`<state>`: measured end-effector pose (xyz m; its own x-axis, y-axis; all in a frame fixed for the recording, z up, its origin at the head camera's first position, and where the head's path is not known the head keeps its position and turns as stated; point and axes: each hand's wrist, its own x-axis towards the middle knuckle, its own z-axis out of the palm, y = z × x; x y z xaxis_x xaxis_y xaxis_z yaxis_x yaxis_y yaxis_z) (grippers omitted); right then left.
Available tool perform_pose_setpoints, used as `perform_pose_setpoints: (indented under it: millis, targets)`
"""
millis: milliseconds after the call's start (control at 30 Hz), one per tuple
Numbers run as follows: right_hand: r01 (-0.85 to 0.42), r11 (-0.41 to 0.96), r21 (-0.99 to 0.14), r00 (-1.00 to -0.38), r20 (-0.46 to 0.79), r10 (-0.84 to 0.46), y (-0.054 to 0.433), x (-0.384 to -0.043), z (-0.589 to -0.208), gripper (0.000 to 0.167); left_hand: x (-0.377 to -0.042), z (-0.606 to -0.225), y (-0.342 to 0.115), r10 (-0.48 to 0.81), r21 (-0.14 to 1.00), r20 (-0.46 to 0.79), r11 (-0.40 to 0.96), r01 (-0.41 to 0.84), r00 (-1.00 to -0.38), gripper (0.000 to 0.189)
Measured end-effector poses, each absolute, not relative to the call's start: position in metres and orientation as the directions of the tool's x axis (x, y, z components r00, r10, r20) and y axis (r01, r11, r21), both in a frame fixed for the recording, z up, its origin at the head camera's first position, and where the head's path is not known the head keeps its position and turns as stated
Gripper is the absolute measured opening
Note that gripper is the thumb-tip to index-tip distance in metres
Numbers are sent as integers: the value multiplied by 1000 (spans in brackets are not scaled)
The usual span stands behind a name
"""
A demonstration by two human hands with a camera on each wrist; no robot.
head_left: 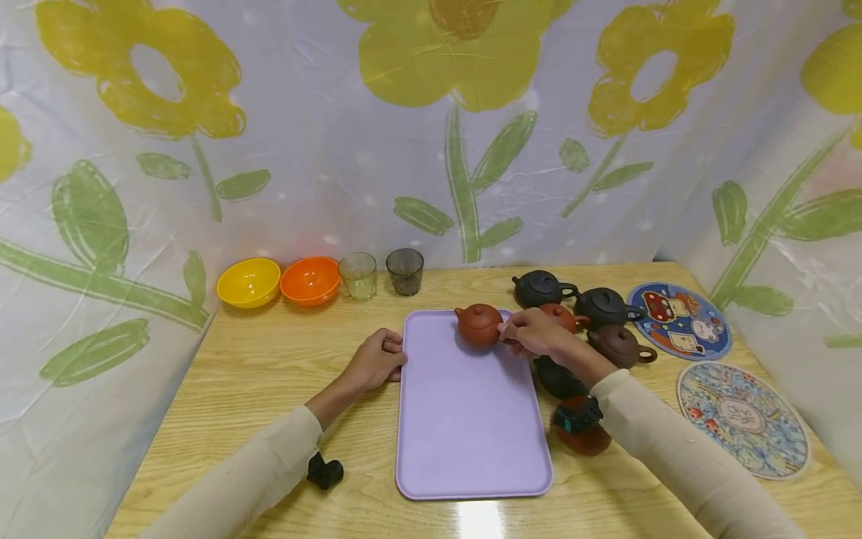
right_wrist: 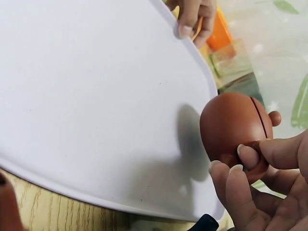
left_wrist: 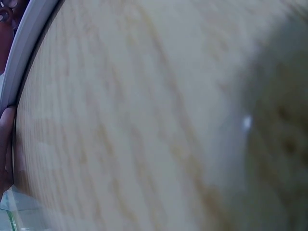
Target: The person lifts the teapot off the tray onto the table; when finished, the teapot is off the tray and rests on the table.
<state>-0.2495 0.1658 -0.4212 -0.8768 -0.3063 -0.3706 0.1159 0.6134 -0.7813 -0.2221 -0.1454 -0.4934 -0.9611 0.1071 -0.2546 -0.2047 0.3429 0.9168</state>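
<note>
My right hand pinches the handle of a reddish-brown clay teapot over the far end of a lilac tray. In the right wrist view, the teapot shows its round body and lid knob, with thumb and fingertips around the handle and a shadow on the tray beneath. My left hand holds the tray's left edge; seen from the right wrist, its thumb lies on the rim with the fingers curled outside it. The left wrist view shows mostly blurred tabletop, with the tray edge at far left.
Right of the tray cluster several teapots: black, dark brown and reddish, some partly hidden by my right arm. Two round patterned mats lie beyond. A yellow bowl, orange bowl and two glasses line the back.
</note>
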Motion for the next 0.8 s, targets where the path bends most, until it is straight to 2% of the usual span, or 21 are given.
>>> perform_pose_setpoints:
  millis: [400, 633, 800]
  targets:
    - [83, 589, -804, -876, -341, -341, 178, -237, -409, 32, -219, -485, -146, 122, 916, -258, 346, -202, -958, 33]
    - [49, 591, -805, -869, -326, -372, 190, -228, -404, 31, -220, -494, -149, 157, 931, -218, 331, -157, -963, 30]
    - [42, 584, -811, -865, -322, -385, 197, -222, -398, 30, -221, -494, -148, 145, 926, -228, 337, -168, -963, 31]
